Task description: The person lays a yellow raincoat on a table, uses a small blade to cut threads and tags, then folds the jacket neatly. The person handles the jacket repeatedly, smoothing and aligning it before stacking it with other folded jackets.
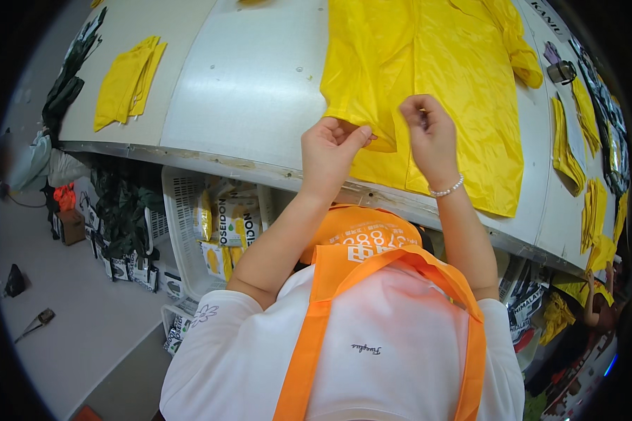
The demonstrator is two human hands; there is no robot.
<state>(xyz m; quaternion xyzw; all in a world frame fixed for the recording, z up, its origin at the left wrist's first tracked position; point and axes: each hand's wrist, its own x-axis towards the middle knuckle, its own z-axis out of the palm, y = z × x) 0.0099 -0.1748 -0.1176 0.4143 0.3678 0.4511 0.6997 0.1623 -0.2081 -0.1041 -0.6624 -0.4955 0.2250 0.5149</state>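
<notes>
Pale metal-edged worktable [246, 84], spread yellow garment [463, 119], folded yellow pieces [125, 84] beside.

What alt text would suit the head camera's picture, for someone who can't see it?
A left hand pinches the edge of a yellow garment spread on a table, while the right hand, fingers curled, is close by over the garment. Folded yellow pieces lie to the left and right; below the table's edge, a white basket holds packets.
</notes>
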